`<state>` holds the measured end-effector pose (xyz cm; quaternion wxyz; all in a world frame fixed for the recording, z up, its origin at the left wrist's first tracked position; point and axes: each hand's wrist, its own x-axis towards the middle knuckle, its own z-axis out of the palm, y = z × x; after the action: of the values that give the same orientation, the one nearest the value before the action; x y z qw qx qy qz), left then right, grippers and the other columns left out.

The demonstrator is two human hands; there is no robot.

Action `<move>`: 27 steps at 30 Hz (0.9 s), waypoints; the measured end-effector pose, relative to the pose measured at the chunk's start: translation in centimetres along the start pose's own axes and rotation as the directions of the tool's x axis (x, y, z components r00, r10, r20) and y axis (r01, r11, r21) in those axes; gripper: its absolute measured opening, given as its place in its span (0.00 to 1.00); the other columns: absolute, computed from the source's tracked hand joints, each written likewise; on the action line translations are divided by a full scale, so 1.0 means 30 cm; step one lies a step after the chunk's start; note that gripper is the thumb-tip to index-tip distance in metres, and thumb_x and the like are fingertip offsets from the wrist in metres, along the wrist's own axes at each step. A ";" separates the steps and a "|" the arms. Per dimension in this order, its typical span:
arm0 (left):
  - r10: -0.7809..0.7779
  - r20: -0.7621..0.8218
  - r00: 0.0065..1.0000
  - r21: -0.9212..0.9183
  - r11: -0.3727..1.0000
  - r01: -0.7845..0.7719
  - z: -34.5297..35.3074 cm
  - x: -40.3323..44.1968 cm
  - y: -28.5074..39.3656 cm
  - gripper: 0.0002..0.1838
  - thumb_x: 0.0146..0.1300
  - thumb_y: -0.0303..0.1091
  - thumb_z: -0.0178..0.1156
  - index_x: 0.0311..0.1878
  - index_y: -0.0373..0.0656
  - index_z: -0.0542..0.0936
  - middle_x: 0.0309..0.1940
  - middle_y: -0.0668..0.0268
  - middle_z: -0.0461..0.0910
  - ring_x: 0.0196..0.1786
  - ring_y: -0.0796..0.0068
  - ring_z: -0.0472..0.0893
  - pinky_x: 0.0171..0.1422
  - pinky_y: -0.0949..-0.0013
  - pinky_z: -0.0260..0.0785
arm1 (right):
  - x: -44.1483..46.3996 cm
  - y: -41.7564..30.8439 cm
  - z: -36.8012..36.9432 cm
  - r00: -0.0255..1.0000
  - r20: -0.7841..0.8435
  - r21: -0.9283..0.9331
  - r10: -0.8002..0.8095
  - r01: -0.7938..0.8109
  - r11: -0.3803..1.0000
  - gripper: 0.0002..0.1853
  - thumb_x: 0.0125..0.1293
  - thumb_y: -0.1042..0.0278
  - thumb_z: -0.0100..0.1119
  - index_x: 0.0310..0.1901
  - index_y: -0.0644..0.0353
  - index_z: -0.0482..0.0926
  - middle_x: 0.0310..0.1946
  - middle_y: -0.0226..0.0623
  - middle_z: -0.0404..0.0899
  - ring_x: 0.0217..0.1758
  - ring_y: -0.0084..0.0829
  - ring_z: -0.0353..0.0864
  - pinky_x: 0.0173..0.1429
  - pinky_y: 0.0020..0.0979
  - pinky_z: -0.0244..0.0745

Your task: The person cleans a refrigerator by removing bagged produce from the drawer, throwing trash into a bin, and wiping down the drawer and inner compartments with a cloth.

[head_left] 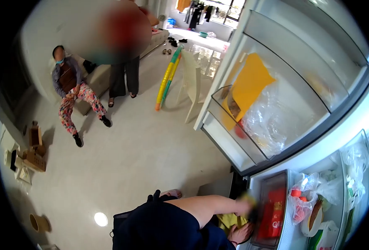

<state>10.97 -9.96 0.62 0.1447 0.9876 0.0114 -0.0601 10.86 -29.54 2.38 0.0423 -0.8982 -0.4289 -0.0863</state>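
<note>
My left hand [245, 206] is smeared by motion at the end of the bare forearm, beside the red-lit drawer of the open fridge. A blurred yellow-green patch shows at its fingers. Just below it, my right hand [240, 234], with a red band at the wrist, has its fingers curled against a yellow cloth or bag [229, 221]. A clear drawer [269, 183] with a red packet [273, 214] in it is just right of both hands.
The open fridge door [217, 129] holds a yellow packet [251, 87] and plastic bags. Bagged food [303, 200] and a bowl [311, 227] are on the shelves. Beyond are a white chair [190, 79], a seated person [69, 79], a standing person [124, 75] and cardboard boxes [34, 160].
</note>
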 end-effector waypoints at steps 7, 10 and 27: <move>0.085 -0.096 0.992 0.092 0.993 -0.076 -0.148 -0.068 0.003 0.18 0.48 0.45 0.62 0.41 0.45 0.82 0.42 0.59 0.81 0.50 0.57 0.78 0.60 0.53 0.66 | 0.011 -0.043 -0.091 0.957 0.233 0.339 0.173 -0.246 0.908 0.35 0.58 0.54 0.56 0.62 0.68 0.61 0.56 0.59 0.68 0.60 0.53 0.67 0.66 0.45 0.62; 0.066 -0.035 0.997 0.230 0.971 -0.056 -0.142 -0.042 -0.014 0.27 0.52 0.55 0.62 0.52 0.49 0.79 0.57 0.60 0.72 0.62 0.58 0.68 0.65 0.52 0.61 | 0.000 -0.007 -0.005 0.988 -0.055 0.138 0.142 -0.133 0.981 0.34 0.58 0.55 0.56 0.64 0.62 0.62 0.62 0.49 0.63 0.65 0.48 0.61 0.71 0.45 0.53; 0.416 -0.119 0.902 -0.764 0.542 -0.351 -0.494 -0.201 0.145 0.11 0.64 0.36 0.58 0.36 0.36 0.77 0.25 0.61 0.79 0.31 0.76 0.77 0.39 0.69 0.70 | -0.221 0.035 -0.568 0.932 0.178 0.899 0.316 -0.284 0.333 0.14 0.63 0.74 0.54 0.51 0.62 0.76 0.41 0.30 0.81 0.42 0.20 0.76 0.46 0.26 0.74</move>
<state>6.86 -9.91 16.70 0.5610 0.8050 -0.1856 -0.0539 5.57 -37.82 17.83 0.5482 -0.7878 -0.2317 0.1590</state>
